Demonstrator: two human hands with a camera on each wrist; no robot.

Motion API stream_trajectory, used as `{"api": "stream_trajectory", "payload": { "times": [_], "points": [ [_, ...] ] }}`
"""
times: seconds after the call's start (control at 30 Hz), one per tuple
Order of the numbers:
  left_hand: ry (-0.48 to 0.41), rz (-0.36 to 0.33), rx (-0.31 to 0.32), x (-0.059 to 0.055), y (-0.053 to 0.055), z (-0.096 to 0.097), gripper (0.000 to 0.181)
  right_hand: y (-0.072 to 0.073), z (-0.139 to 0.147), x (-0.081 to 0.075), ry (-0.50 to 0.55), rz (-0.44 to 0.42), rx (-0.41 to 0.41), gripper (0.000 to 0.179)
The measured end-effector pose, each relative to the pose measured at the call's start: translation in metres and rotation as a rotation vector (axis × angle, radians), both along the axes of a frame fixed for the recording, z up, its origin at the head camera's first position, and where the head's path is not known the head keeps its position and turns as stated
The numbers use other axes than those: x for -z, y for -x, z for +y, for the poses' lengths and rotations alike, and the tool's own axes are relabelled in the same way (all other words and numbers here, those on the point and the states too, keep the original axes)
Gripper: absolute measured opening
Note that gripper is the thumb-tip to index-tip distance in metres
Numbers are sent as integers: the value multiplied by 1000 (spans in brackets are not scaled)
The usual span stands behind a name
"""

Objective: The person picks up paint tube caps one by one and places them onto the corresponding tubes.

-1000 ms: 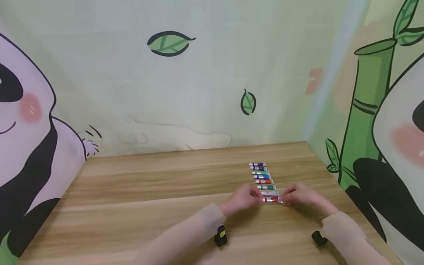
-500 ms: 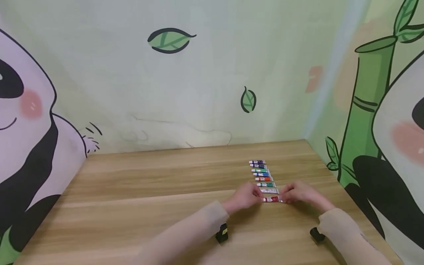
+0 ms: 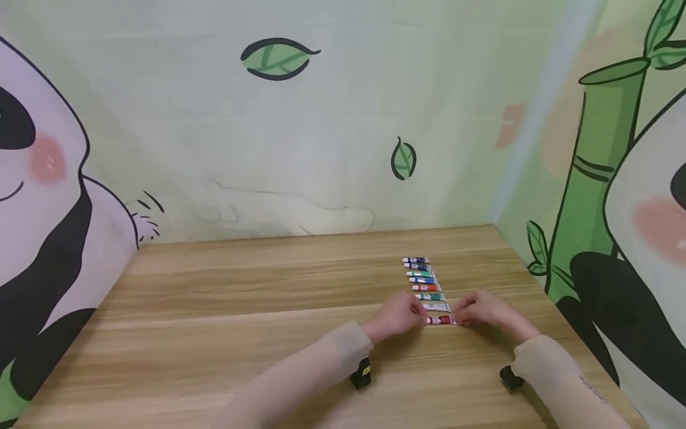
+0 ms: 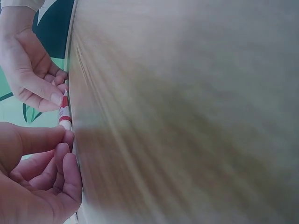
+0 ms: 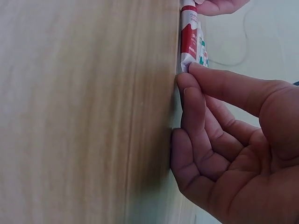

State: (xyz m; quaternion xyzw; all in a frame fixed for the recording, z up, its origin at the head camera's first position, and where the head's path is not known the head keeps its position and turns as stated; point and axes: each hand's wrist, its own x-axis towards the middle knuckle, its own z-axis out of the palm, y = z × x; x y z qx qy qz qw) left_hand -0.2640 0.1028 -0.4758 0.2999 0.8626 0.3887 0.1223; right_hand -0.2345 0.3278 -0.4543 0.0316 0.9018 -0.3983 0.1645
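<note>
A small red-and-white paint tube lies crosswise at the near end of a column of tubes in the head view. My left hand pinches its white cap end between thumb and forefinger. At the opposite end, the thumb and forefinger of my right hand pinch the flat crimped tail, as the right wrist view shows with the tube close up. Just behind it lies a white-labelled tube, then a dark green tube and an orange-red tube.
Farther back in the same column are a blue tube, a light green tube and dark blue tubes. The wooden table meets a panda-and-bamboo printed backdrop. Black wrist devices hang below both sleeves.
Both hands keep their pinch on the red paint tube. The gap between it and the white-labelled tube has widened slightly. The head view has tilted a little.
</note>
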Motion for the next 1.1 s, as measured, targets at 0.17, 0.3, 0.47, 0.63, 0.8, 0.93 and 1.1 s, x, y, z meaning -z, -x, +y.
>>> {"api": "stream_trajectory", "payload": {
  "times": [0.17,0.3,0.47,0.63,0.8,0.93,1.1],
  "points": [
    [-5,-5,-3,-2,1,-1,5,3,1,0,-3,-10,0,17],
    [-18,-24,-6,-3,2,-3,4,5,-1,-1,0,-4,-3,16],
    [-23,-37,10,-2,2,-5,4,2,-3,0,-26,-6,16,17],
    [-33,-19,18,0,2,-4,4,1,-2,-1,-42,-8,32,21],
    [-73,-59,13,-2,1,-4,2,1,2,0,-17,0,29,21],
    [-127,-127,-3,-1,3,-6,5,0,2,0,6,13,22,20],
    [-169,-186,24,3,7,-13,7,0,2,1,29,1,33,18]
  ]
}}
